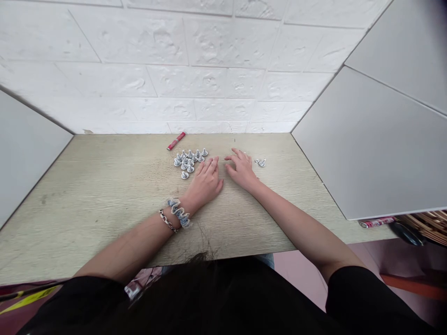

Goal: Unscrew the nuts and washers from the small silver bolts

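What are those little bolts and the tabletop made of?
The little bolts look like metal, probably steel: silvery, with bright glints. The tabletop seems to be wood with a dull, pale finish, since grainy streaks run along it, though a printed surface is possible.

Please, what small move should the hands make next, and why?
Perhaps the right hand should reach for the single metal bolt on its right. That bolt lies close to this hand, apart from the bolt group beside the left hand, and no held object shows in the right hand.
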Motion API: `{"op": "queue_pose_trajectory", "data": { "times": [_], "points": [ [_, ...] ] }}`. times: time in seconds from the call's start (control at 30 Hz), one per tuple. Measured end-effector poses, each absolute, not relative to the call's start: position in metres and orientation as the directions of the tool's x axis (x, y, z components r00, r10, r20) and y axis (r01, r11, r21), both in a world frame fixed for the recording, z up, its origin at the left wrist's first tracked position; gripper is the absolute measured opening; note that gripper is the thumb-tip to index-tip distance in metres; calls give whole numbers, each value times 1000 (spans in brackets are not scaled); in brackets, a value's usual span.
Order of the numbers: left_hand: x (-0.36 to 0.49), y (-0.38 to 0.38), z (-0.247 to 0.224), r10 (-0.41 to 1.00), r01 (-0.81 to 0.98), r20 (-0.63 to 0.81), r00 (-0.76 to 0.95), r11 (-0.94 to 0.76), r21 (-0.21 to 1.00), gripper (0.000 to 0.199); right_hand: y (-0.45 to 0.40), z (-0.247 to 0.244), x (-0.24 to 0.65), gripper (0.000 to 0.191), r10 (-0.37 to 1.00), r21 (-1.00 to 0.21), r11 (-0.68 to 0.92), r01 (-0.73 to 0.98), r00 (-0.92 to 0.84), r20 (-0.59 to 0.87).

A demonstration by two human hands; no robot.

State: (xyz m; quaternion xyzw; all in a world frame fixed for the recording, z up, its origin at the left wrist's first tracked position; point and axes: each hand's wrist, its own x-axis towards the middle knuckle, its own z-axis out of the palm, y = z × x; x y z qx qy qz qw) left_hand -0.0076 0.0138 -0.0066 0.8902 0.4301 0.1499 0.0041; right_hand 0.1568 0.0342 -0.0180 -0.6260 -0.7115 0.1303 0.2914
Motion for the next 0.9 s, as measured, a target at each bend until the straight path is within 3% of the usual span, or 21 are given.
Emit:
{"op": "queue_pose_trajectory", "data": {
  "times": [0.33, 0.7, 0.9],
  "points": [
    [-9, 18, -8, 702, 680, 184, 688, -712, 176, 54, 34, -17, 157, 27, 962, -538, 199, 819, -58, 267],
    [-10, 18, -5, 645, 605, 130, 753, -756, 249, 44, 29, -11, 154, 24, 881, -523, 415, 745, -185, 435],
    [-11, 17, -3, 603, 561, 119, 789, -785, 264, 41, 23, -7, 147, 17, 891, -497, 435, 751, -280, 357]
  ]
}}
